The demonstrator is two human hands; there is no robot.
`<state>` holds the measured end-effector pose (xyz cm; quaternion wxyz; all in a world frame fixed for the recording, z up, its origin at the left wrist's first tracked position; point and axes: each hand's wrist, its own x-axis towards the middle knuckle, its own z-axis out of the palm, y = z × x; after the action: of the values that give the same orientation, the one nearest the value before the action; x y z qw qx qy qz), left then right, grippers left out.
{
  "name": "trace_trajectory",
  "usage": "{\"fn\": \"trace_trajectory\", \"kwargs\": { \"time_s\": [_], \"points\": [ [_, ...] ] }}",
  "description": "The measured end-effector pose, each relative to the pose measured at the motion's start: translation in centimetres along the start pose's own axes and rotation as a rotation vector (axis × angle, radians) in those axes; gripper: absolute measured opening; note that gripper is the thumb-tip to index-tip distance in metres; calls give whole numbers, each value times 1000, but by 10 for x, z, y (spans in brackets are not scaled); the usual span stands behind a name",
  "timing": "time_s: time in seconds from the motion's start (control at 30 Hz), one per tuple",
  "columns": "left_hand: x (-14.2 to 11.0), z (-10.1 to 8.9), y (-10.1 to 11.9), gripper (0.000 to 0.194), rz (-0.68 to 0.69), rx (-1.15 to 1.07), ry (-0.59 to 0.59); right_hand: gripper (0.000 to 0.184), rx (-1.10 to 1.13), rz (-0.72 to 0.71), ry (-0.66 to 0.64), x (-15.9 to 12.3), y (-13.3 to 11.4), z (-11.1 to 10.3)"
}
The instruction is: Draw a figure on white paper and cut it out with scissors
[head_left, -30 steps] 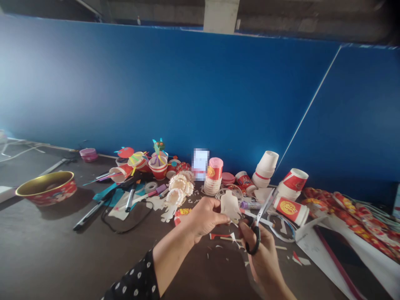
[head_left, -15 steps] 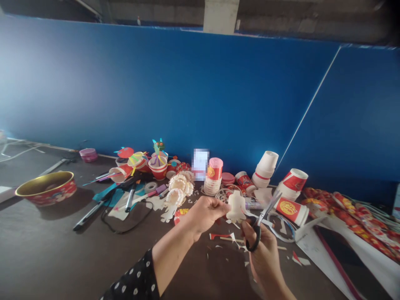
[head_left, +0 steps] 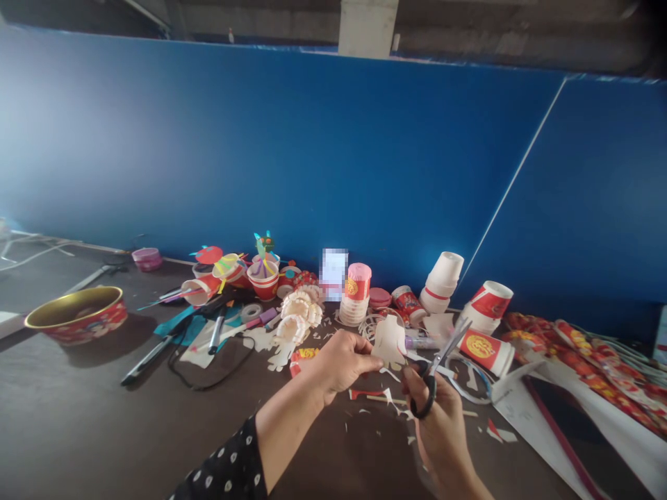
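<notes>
White and thin like card, a cutout (head_left: 389,340) stands above the dark table (head_left: 208,437), in the middle of the head view, between the person's two hands. The left hand (head_left: 344,361), coming out of a black sleeve (head_left: 226,465) with white spots, has its thumb and fingers pinched together on the cutout's lower left edge. The right hand (head_left: 439,399) has its fingers wrapped around the black handles of the scissors (head_left: 438,364), whose blades point up and away to the right. The right thumb and fingertip come close to the cutout's lower right corner; whether they also grip it is hard to tell at this size.

Beneath the hands lie red and white scraps (head_left: 369,394) and a thin wooden stick (head_left: 379,398). Beyond the cutout, a stack of cups (head_left: 357,295) topped in pink stands near the blue partition (head_left: 313,160). Right of the scissors, a red cup (head_left: 480,349) with a gold emblem lies on its side, and nearer the person a dark-screened phone (head_left: 578,423) rests on white board (head_left: 513,410).

To the left are pale ruffled pieces (head_left: 298,316), a roll of tape (head_left: 251,312), a marker (head_left: 217,333) with a black end and, farther off, a red bowl (head_left: 101,323) with a golden inside.
</notes>
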<state>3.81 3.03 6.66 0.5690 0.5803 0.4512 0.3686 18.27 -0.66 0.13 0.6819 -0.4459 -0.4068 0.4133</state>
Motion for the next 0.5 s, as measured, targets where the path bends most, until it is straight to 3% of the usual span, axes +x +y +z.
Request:
{"fn": "trace_trajectory", "kwargs": {
  "time_s": [0.3,0.5],
  "points": [
    [2,4,-4,22,16,29,-29,22,23,25,-3,1,3,-3],
    [7,6,-12,8,-16,-13,-46,23,-8,-8,16,6,6,-5]
  ]
}}
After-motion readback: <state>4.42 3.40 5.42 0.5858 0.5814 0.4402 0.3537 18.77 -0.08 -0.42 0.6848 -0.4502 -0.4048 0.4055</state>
